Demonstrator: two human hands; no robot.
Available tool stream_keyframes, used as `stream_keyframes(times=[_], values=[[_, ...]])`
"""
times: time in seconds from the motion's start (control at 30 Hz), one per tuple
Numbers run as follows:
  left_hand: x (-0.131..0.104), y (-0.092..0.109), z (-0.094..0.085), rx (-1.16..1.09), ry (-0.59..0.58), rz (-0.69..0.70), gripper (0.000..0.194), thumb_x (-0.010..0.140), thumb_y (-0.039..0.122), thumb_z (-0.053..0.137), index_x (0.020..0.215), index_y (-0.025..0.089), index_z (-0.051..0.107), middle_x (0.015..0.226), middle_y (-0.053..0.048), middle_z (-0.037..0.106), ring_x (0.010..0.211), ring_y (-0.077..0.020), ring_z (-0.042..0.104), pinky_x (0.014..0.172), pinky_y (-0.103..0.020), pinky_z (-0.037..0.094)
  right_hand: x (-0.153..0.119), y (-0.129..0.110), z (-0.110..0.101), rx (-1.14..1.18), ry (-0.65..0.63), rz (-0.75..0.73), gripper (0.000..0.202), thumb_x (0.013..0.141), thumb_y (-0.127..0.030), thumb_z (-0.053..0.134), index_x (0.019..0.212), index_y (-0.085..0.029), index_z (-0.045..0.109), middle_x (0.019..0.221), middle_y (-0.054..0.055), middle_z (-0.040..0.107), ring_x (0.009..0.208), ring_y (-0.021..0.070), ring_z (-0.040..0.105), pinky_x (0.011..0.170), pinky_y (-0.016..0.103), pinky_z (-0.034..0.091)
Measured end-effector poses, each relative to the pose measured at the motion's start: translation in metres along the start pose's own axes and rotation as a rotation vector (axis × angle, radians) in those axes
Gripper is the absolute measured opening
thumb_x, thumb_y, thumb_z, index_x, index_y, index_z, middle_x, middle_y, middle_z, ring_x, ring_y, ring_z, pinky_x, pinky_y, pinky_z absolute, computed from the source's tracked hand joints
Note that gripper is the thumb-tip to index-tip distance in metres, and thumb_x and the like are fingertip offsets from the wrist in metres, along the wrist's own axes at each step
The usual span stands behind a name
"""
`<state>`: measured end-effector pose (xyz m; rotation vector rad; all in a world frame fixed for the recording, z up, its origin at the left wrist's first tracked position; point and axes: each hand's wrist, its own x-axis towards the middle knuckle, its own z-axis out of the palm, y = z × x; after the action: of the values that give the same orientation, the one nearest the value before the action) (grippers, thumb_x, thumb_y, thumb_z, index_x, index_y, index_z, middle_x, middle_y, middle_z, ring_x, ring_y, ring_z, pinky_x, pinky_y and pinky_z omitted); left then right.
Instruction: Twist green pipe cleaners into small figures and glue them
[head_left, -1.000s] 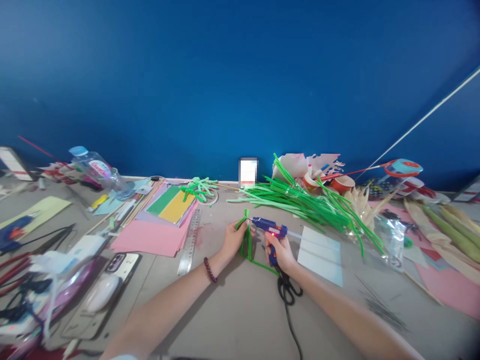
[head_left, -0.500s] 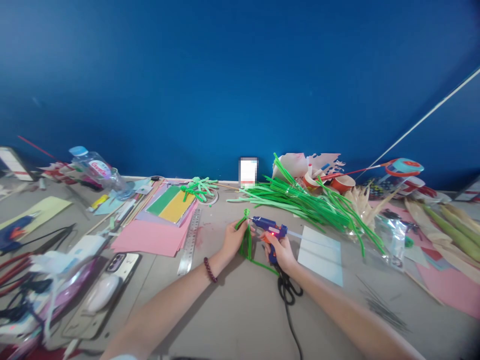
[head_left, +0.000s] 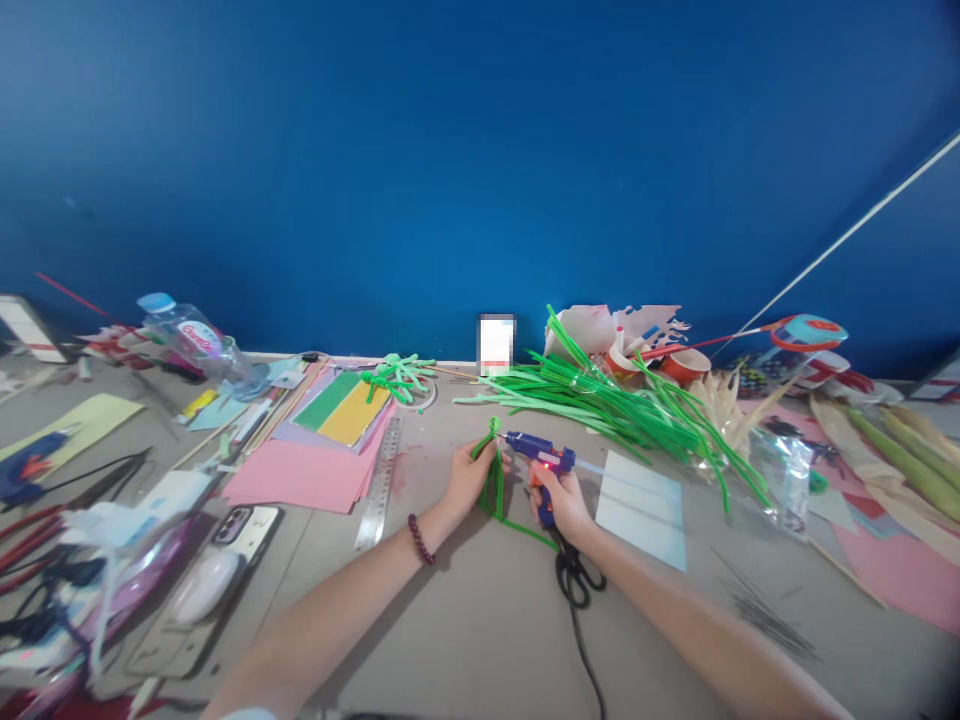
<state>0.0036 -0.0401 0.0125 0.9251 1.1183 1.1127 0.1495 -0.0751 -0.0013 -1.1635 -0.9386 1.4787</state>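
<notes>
My left hand (head_left: 471,477) is closed on a bent bundle of green pipe cleaners (head_left: 493,492), whose small looped top sticks up above the fingers. One long green strand trails from it to the right along the table. Around the handle of a blue hot glue gun (head_left: 531,444) my right hand (head_left: 564,502) is wrapped, index finger near the orange trigger. The gun lies level, its nozzle pointing left and right at the loop; whether it touches I cannot tell. A red light glows on its body, and a clear glue stick comes out of its back.
Green pipe cleaners (head_left: 600,395) lie heaped behind my hands. At left are coloured sheets (head_left: 300,475), a metal ruler (head_left: 380,485), a phone (head_left: 202,590) with a white mouse (head_left: 208,585), and a bottle (head_left: 199,335). A pale card (head_left: 641,510) and the gun's black cord (head_left: 576,610) are at right.
My right index finger has shifted slightly at the trigger. Otherwise both hands, the pipe cleaners and the glue gun stay almost where they were.
</notes>
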Motion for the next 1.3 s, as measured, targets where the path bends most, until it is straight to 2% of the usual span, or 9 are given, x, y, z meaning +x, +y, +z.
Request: stream_keyframes(times=[0.3,0.83,1.3], values=[[0.0001,-0.0011,-0.0015,0.029,-0.001,0.000,0.035,0.072,0.047,0.063,0.067,0.013,0.065,0.056,-0.005,0.065,0.049,-0.0132,0.058,0.048,-0.022,0.044,-0.0011,-0.0013,0.0011,-0.006,0.017,0.012,0.041,0.072,-0.056,0.059,0.060,-0.018,0.047,0.035,-0.007,0.045,0.026,0.0107,0.047,0.027,0.019,0.031],[-0.0005,-0.0002,-0.0004,-0.005,0.010,0.000,0.039,0.068,0.051,0.066,0.066,0.012,0.064,0.056,-0.006,0.065,0.048,-0.0127,0.058,0.047,-0.022,0.045,-0.0016,-0.0025,0.0022,-0.005,0.050,0.039,0.045,0.067,-0.058,0.062,0.055,-0.019,0.046,0.032,-0.007,0.043,0.024,0.0110,0.046,0.026,0.019,0.031],[-0.0003,-0.0005,-0.0002,0.001,0.012,-0.005,0.037,0.069,0.049,0.066,0.065,0.012,0.064,0.057,-0.005,0.065,0.047,-0.0116,0.057,0.046,-0.021,0.044,-0.0007,0.0002,0.0014,-0.033,0.055,0.027,0.044,0.070,-0.057,0.060,0.054,-0.019,0.045,0.031,-0.006,0.043,0.024,0.0113,0.046,0.026,0.019,0.031]])
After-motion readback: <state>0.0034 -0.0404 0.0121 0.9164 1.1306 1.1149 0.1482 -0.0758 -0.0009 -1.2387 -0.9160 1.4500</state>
